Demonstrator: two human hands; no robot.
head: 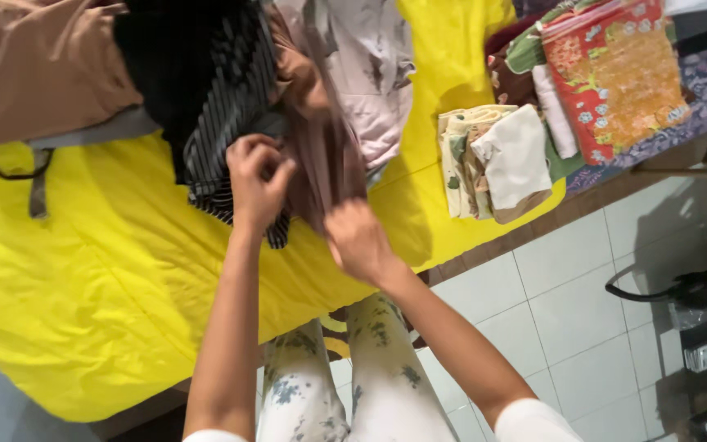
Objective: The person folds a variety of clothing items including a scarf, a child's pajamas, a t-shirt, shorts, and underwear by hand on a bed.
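A brown garment [321, 155] lies bunched on a yellow sheet [100, 278] that covers a bed or table. My left hand [257, 182] pinches the cloth at its upper left edge, fingers closed on it. My right hand [359, 241] grips the garment's lower end, just below the left hand and to its right. A black striped garment [222, 98] lies under and to the left of the brown one. A pale pinkish printed garment [370, 74] lies to its right.
A small stack of folded light cloths [497, 160] sits at the sheet's right edge. Folded patterned fabrics [615, 74] lie further right. A tan garment [34, 65] fills the upper left. White floor tiles [583, 327] and dark objects [697, 311] are at right.
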